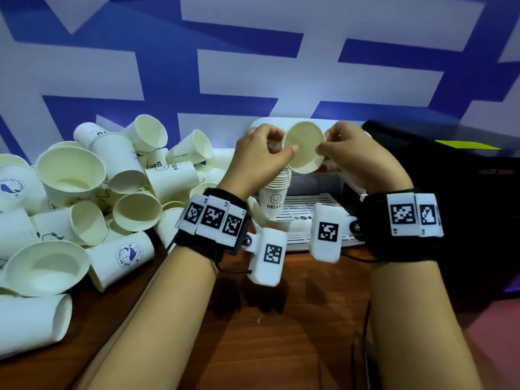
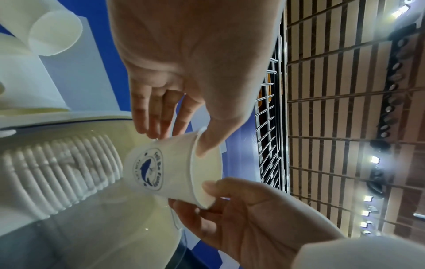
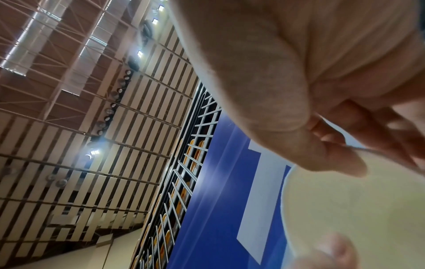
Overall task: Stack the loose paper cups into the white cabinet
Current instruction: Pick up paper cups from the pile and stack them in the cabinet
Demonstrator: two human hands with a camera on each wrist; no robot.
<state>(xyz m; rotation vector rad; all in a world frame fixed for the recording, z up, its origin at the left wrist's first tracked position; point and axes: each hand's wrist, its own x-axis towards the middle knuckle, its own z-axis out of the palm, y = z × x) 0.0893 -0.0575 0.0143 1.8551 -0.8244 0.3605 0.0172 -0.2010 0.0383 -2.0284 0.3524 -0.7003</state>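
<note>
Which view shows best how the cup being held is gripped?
The left wrist view: the held cup shows whole, whale logo out, left hand and right hand pinching its rim. The head view looks into its mouth; the right wrist view catches only its inside.

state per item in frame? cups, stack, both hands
held cup: tilted, mouth toward camera, above the stack, not nested.
left hand: pinches the held cup's rim.
right hand: pinches the opposite rim.
cup stack: upright, nested, on the white slatted tray.
loose cups: heaped on their sides, unstacked.
</note>
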